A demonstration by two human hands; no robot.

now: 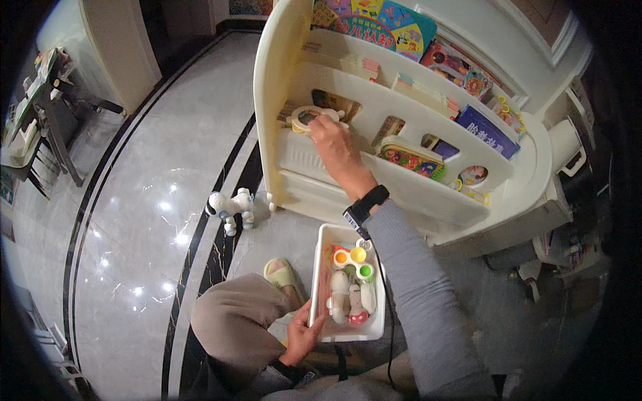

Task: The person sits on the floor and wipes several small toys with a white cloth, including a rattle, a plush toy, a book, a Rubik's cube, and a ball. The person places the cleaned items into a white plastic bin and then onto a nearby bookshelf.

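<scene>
My right hand [335,148] reaches to the left end of a white plastic bookshelf's lower ledge, its fingers closed on a round white toy [301,118] with small side knobs. Part of that toy is hidden behind the fingers. Low in front of me, my left hand [302,335] grips the near left rim of a white plastic bin [379,321]. Inside the bin lie a white toy with orange, yellow and green discs [357,255], plush toys [340,288] and a small plush piece with a red-and-white spotted end [358,318].
The bookshelf [426,200] holds books [486,133] and a colourful zipped case [411,160]. A white robot dog toy [231,206] stands on the tiled floor left of the shelf. A black cable [390,311] hangs from my right wrist past the bin. At far left stands a chair [47,135].
</scene>
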